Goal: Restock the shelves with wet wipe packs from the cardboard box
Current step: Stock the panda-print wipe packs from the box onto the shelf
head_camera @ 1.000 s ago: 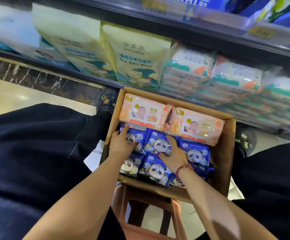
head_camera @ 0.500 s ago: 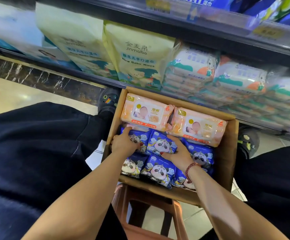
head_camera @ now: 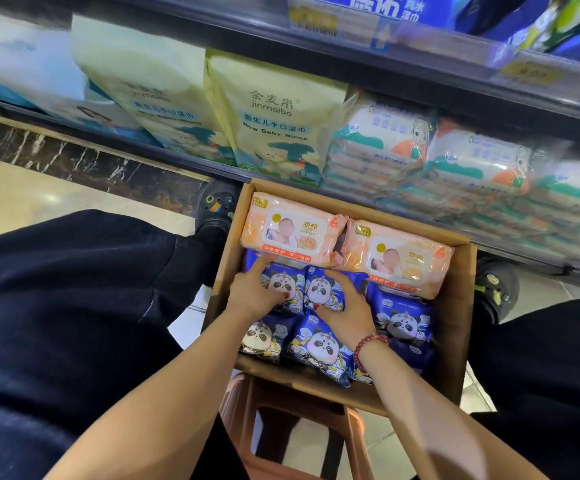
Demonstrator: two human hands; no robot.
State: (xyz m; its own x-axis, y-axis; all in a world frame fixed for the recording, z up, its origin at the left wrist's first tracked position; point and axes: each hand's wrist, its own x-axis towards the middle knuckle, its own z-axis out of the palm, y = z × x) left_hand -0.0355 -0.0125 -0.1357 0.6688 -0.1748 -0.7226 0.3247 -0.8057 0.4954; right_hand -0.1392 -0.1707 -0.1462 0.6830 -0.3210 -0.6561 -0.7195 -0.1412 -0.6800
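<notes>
Cardboard box (head_camera: 455,320) filled wall to wall; blue panda packs (head_camera: 403,322) lie face-up, tops toward the shelf (head_camera: 212,32) (pink packs (head_camera: 292,232) crosswise behind). Left hand (head_camera: 255,294) and right hand (head_camera: 349,310) each grip adjacent panda packs.

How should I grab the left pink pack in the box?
Probably by its near long edge, from above on your side: the pink pack lies flat atop the blue packs, far edge by the box wall, right end against its twin.

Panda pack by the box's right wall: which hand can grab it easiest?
The right hand. It grips the middle panda pack just beside that right panda pack, while the left hand grips the left panda pack across the cardboard box.
</notes>
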